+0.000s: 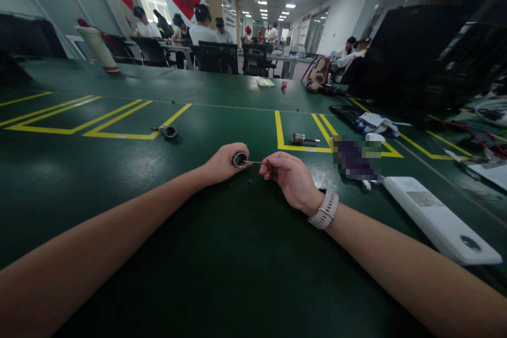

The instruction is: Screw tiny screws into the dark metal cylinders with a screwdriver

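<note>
My left hand (pixel 225 163) is closed around a dark round part with a bright metal rim (pixel 240 159), its open end turned toward my right hand. In the fingers of my right hand (pixel 291 177) is a thin metal rod (pixel 255 162), like a slim screwdriver shaft or hex key; its tip reaches the opening of the round part. My fingers hide the rod's other end. On the green table below lies a tiny ring-like piece (pixel 250 181). Beyond my right hand rests a metal cylinder with a thin shaft (pixel 303 139). A similar cylindrical part (pixel 169 131) lies farther left.
Yellow tape (pixel 119 136) marks boxes on the green table (pixel 222 274). To the right are a white power bank-like device (pixel 439 216), a dark purple item (pixel 354 158) and white-blue gloves (pixel 376 124). A white cup (pixel 99 47) stands far left. People sit at desks behind.
</note>
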### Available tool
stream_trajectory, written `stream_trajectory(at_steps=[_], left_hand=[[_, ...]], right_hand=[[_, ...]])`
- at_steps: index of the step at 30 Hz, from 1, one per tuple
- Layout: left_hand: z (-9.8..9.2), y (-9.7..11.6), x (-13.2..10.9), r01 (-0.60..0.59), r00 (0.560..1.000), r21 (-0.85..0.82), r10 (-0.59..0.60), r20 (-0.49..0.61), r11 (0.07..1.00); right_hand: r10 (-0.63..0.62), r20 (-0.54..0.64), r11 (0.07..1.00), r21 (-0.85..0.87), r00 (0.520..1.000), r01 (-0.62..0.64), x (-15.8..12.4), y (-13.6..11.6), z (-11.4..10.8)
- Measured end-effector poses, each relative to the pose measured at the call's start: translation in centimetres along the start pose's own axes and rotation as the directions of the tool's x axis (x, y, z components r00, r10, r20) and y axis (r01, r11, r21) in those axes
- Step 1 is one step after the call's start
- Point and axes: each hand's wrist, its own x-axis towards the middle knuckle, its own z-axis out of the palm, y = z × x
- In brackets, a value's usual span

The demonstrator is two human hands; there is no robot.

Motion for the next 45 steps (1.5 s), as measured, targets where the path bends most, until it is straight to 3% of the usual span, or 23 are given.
stream_trajectory(at_steps=[6, 9, 12, 19, 24, 30, 45], left_hand=[[-0.04, -0.3, 0.09, 0.002, 1.0, 0.171, 0.002, -0.02, 0.985], [-0.14, -0.22, 0.05, -0.017, 0.999, 0.27, 0.026, -0.03, 0.963], [-0.16, -0.2, 0.0, -0.035, 0.998, 0.293, 0.049, -0.039, 0.956], [-0.09, -0.51, -0.02, -0.053, 0.998, 0.197, 0.06, -0.026, 0.979], [-0.14, -0.37, -0.04, -0.07, 0.997, 0.12, 0.074, -0.031, 0.99], [-0.06, -0.17, -0.03, -0.009, 0.994, 0.038, 0.014, -0.11, 0.999], [0.01, -0.57, 0.0, -0.007, 0.996, -0.016, 0.006, -0.093, 1.0]], right_hand=[[-0.137, 0.003, 0.975, -0.174, 0.991, 0.135, -0.54, 0.36, 0.29], [-0.147, 0.022, 0.964, -0.22, 0.989, 0.148, -0.67, 0.34, 0.39], [-0.095, 0.011, 0.984, -0.151, 0.995, 0.096, -0.54, 0.22, 0.34], [0.018, 0.009, 1.0, -0.002, 1.0, -0.018, -0.12, -0.05, 0.0], [0.026, 0.016, 0.999, 0.019, 1.0, -0.027, -0.15, -0.14, -0.01], [0.031, 0.018, 0.999, 0.029, 0.999, -0.032, -0.16, -0.18, 0.07], [0.058, 0.042, 0.995, 0.081, 0.997, -0.061, 0.3, 0.1, -0.6]])
